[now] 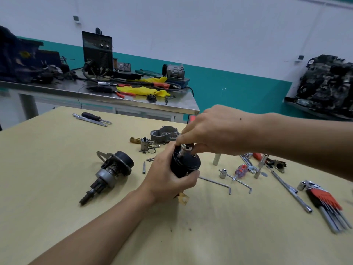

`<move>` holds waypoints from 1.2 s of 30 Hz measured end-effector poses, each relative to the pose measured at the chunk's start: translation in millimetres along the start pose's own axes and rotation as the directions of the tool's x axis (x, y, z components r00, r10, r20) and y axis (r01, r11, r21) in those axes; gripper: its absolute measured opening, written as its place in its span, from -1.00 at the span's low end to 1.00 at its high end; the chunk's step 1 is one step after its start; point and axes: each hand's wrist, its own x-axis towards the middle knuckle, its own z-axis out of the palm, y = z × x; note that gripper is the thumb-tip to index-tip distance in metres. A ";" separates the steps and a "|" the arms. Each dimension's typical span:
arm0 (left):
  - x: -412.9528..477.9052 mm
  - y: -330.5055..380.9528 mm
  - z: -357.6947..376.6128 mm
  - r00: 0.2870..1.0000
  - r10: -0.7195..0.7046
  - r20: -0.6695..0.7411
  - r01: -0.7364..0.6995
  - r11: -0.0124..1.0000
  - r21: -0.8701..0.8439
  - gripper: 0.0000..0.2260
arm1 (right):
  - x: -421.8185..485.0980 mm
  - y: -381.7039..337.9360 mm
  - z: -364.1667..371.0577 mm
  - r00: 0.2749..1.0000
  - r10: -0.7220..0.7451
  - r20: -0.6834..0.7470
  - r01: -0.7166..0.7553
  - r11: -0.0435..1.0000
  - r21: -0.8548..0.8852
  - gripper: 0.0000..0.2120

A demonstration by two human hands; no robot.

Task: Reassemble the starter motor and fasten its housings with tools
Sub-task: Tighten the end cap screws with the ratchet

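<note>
Left hand (168,180) is wrapped round the black motor body (184,165), holding it upright over the worktop (57,169). Right hand (219,131) pinches the shiny metal end piece (186,148) on top. It looks dense, rigid and smooth-painted, so I'd grip the barrel firmly, not the brass tab (184,197). Pinion assembly (112,173) lies off to the left.

you have no text, brand or number here that can be read. the white sticker (311,61) on the engine block (324,83) at your right is too small to make out. the front panel of the dark machine (97,52) on the steel bench (133,99) is blurred.
</note>
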 end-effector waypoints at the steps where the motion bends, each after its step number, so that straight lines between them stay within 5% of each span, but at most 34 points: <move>1: -0.2 -0.2 -0.2 1.000 0.000 0.003 0.000 1.000 -0.005 -0.60 | -0.7 1.8 0.3 0.999 -0.034 -0.011 0.034 0.999 -0.020 -0.71; 4: -1.1 1.5 -1.1 1.000 0.018 0.010 -0.018 1.000 0.023 -0.64 | 1.6 -1.7 0.1 0.994 0.107 0.039 -0.112 0.982 0.154 -0.71; 8: -1.3 1.8 -1.6 0.999 0.019 0.027 -0.021 0.999 0.046 -0.61 | 7.8 -10.9 6.8 0.939 0.304 0.162 -0.344 0.797 0.497 -0.60; 10: -1.5 2.2 -1.0 1.000 0.019 0.025 -0.020 0.999 0.046 -0.61 | 8.4 -9.9 6.4 0.947 0.290 0.138 -0.321 0.827 0.462 -0.63; 15: -0.9 1.0 1.3 1.000 -0.011 -0.004 0.011 1.000 0.012 -0.62 | 1.1 0.6 -0.2 1.000 -0.006 -0.008 0.006 1.000 0.002 -0.75; 19: -1.3 2.1 0.5 1.000 -0.004 0.013 0.003 0.999 0.047 -0.64 | 2.9 -1.1 5.5 0.988 0.150 0.029 -0.153 0.959 0.240 -0.68; 22: -1.7 3.0 -0.1 1.000 -0.010 0.025 0.008 0.998 0.065 -0.62 | 5.2 -9.2 14.3 0.935 0.332 0.128 -0.344 0.751 0.563 -0.58; 26: -1.5 4.9 0.5 0.999 -0.019 0.026 0.018 0.998 0.055 -0.65 | 4.7 -7.7 9.8 0.957 0.275 0.097 -0.291 0.892 0.347 -0.67; 30: -0.9 4.4 1.9 0.999 -0.053 0.010 0.053 0.998 0.016 -0.64 | 1.2 0.4 2.9 0.997 0.075 0.014 -0.076 0.991 0.106 -0.72; 32: -1.4 3.4 1.5 0.998 -0.054 0.019 0.054 0.999 0.009 -0.63 | 1.6 0.8 4.6 0.998 0.065 -0.008 -0.063 0.989 0.131 -0.72; 36: -1.3 4.9 -0.3 0.997 -0.058 0.044 0.056 0.997 0.059 -0.60 | 3.1 -8.6 13.7 0.965 0.256 0.055 -0.260 0.908 0.328 -0.61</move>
